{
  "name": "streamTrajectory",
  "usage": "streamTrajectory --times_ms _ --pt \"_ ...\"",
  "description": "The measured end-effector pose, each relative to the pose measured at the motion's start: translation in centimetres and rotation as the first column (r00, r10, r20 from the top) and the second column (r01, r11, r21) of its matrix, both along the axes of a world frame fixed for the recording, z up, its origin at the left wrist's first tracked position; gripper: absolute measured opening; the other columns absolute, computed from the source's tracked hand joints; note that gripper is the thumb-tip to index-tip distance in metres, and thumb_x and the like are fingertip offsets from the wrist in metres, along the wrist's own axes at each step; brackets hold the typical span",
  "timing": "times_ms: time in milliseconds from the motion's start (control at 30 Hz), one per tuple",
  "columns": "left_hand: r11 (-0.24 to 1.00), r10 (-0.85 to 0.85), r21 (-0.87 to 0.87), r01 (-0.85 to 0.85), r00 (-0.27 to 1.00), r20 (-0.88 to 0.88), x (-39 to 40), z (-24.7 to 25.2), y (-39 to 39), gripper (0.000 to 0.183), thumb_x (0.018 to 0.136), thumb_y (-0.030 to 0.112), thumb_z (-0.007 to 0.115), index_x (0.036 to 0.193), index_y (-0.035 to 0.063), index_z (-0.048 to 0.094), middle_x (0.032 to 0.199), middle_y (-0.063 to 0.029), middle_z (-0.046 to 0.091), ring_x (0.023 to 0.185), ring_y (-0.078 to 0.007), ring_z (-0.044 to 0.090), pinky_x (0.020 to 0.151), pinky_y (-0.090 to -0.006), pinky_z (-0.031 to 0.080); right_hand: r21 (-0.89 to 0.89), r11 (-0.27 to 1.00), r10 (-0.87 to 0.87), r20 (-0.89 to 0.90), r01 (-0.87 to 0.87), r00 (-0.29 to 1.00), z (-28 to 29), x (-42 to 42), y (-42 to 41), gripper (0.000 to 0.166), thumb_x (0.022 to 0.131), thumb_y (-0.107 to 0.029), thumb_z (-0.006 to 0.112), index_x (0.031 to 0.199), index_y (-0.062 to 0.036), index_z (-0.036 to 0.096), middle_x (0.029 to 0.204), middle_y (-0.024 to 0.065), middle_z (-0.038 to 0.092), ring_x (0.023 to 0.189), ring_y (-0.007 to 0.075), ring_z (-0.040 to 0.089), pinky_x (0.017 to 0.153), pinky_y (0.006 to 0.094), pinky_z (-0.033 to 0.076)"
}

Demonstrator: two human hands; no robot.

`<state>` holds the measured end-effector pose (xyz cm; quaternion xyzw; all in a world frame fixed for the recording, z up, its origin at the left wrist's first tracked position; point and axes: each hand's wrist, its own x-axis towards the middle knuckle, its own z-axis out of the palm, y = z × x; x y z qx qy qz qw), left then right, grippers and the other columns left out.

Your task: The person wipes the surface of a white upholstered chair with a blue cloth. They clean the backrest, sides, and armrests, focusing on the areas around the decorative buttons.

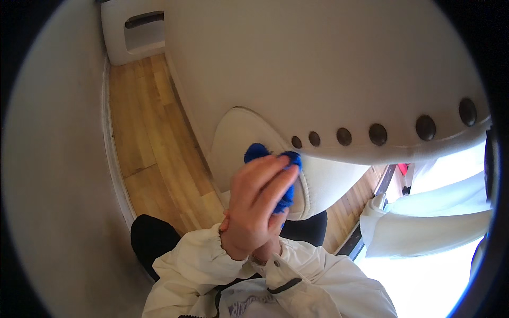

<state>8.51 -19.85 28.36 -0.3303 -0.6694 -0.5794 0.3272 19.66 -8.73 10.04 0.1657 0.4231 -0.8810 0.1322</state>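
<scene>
My left hand (258, 198) lies on top, its fingers curled over a bunched blue cloth (290, 194). The cloth rests against the rounded cream upholstered end panel (234, 131) of a piece of furniture, close to its piped seam. Beneath my left hand, my right hand (279, 224) crosses near the left wrist. Most of it is hidden, so its hold on the cloth cannot be made out. Dark round studs (344, 136) run in a curved row along the large cream upholstered surface (318, 71), to the right of the cloth.
A wood-plank floor (159, 131) runs between the furniture and a pale surface (55, 159) on the left. At the upper left stands a white piece with a cut-out opening (117, 43). White curtains (425, 234) hang at the bright right side. My dark-clad knees (155, 238) are below.
</scene>
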Motion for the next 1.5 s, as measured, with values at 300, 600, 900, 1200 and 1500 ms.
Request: streamTrajectory --times_ms 300,600,900,1200,1500 --pt "0.999 0.038 -0.006 -0.039 0.991 -0.125 5.0 -0.4 2.1 0.027 0.071 0.017 0.066 0.098 0.0139 0.06 0.1 -0.0082 0.053 0.088 -0.0227 0.051 0.075 -0.0361 0.039 0.596 0.79 0.417 -0.352 -0.142 0.838 8.9 0.3 3.2 0.022 0.09 -0.022 0.047 0.101 -0.0033 0.053 0.091 0.0132 0.056 0.081 0.0219 0.055 0.07 0.0325 0.043" --pt "0.938 0.183 -0.25 -0.24 0.955 -0.233 5.0 4.8 5.7 0.047 0.059 0.005 0.064 0.105 0.013 0.062 0.103 -0.0025 0.057 0.085 -0.019 0.053 0.072 -0.0306 0.037 0.44 0.413 0.472 -0.852 0.797 0.226 18.9 0.6 6.5 0.015 0.09 -0.018 0.048 0.096 -0.0052 0.051 0.089 0.0121 0.054 0.076 0.0219 0.052 0.066 0.0344 0.041" --pt "0.747 -0.65 0.307 0.589 0.743 0.156 2.9 9.7 7.4 0.047 0.09 0.021 0.048 0.129 -0.0021 0.034 0.126 -0.0185 0.038 0.116 -0.0281 0.038 0.099 -0.0346 0.028 0.383 0.245 0.35 -0.892 0.89 0.287 23.9 -3.5 6.2 0.056 0.083 -0.029 0.058 0.127 -0.0005 0.038 0.129 0.0271 0.035 0.115 0.0391 0.042 0.096 0.0428 0.034" --pt "0.885 -0.321 -0.323 0.336 0.942 0.099 -0.4 10.3 8.5 0.078 0.088 0.036 0.052 0.137 -0.0091 0.012 0.14 -0.0288 0.02 0.131 -0.0406 0.02 0.107 -0.0421 0.017 0.288 -0.156 0.429 -0.842 0.945 0.328 28.3 -8.0 11.4 0.045 0.066 -0.013 0.065 0.109 -0.0045 0.057 0.114 0.0117 0.057 0.092 0.03 0.05 0.084 0.0387 0.036" --pt "0.735 -0.035 -0.676 0.045 0.999 0.029 -1.7 10.2 8.7 0.082 0.082 0.045 0.056 0.139 -0.0015 0.02 0.142 -0.0267 0.019 0.131 -0.0416 0.022 0.106 -0.0439 0.022 0.513 -0.038 0.601 -0.674 0.858 0.43 27.0 -12.1 13.1 0.038 0.061 -0.006 0.061 0.099 -0.004 0.059 0.102 0.0097 0.061 0.103 0.0288 0.054 0.091 0.0451 0.039"
